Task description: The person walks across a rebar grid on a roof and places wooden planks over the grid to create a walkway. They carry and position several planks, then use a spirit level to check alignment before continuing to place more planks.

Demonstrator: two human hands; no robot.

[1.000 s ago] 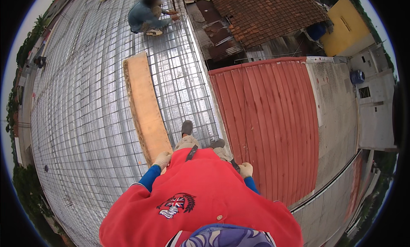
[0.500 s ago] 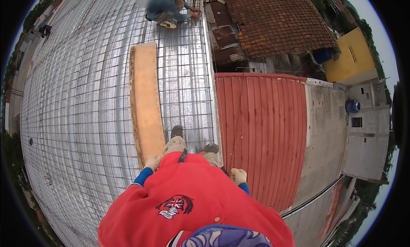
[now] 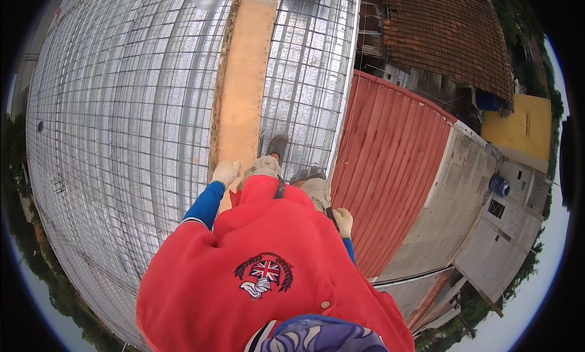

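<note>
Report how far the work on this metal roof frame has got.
Done: a foil-backed steel grid covers the roof, and a wooden plank lies on it. In hand: nothing; the gloved left hand and right hand hang empty. Left: no covering lies over the grid.

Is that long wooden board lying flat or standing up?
Lying flat. The wooden plank rests lengthwise on the shiny metal mesh roof deck, its broad face up, beside the left hand.

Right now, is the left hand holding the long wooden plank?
No, the left hand hangs loose and empty over the near end of the wooden plank, which lies flat on the metal mesh roof frame.
</note>
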